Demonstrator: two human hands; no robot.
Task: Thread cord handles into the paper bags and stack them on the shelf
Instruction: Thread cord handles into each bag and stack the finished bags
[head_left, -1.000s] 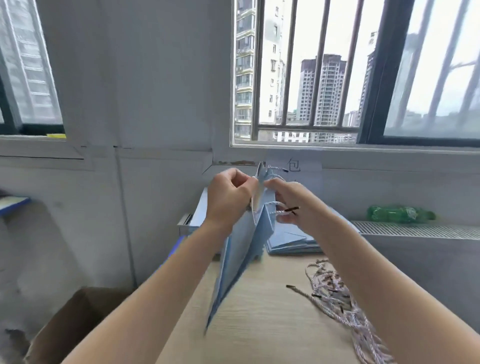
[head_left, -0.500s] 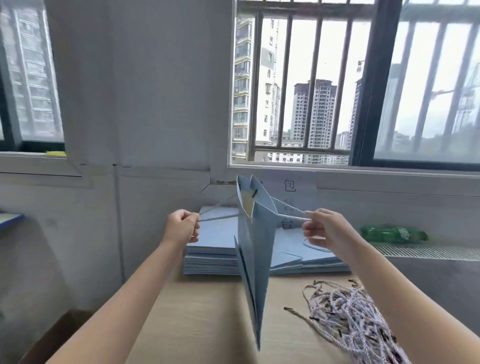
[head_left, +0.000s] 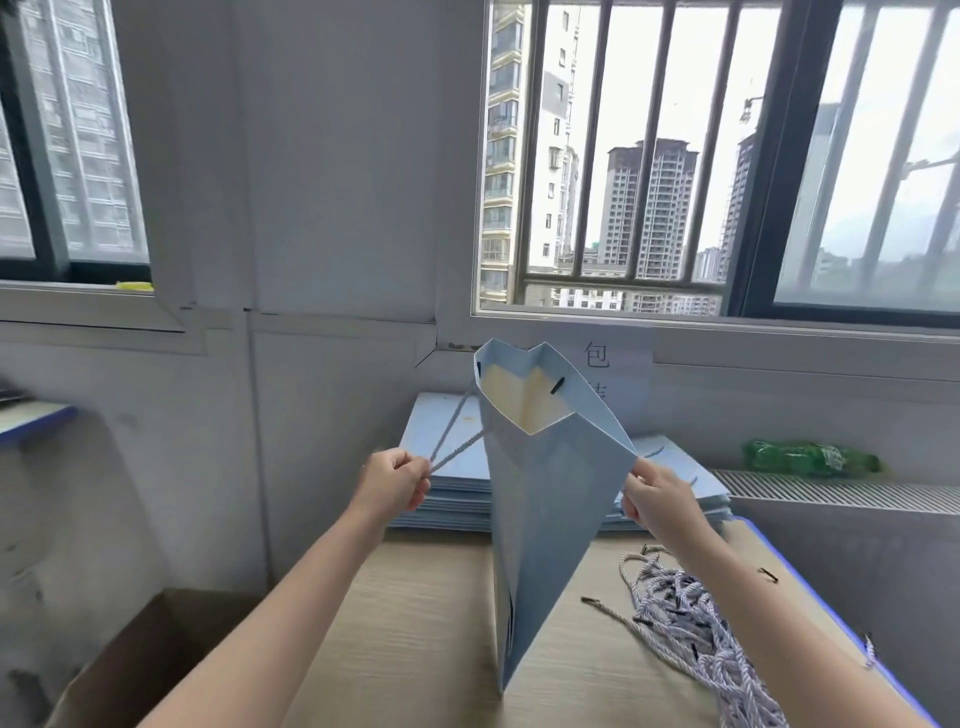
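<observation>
Above the wooden table, left hand and right hand each grip a cord; the pale-blue paper bag has spread open, handles seated.

White paper sheet taped to the wall under the window sill: one handwritten Chinese character reads clearly, 包. A second character sits directly below it, only its top showing above the rim of the blue paper bag, not readable. Label on the green bottle too blurred to read.
</observation>
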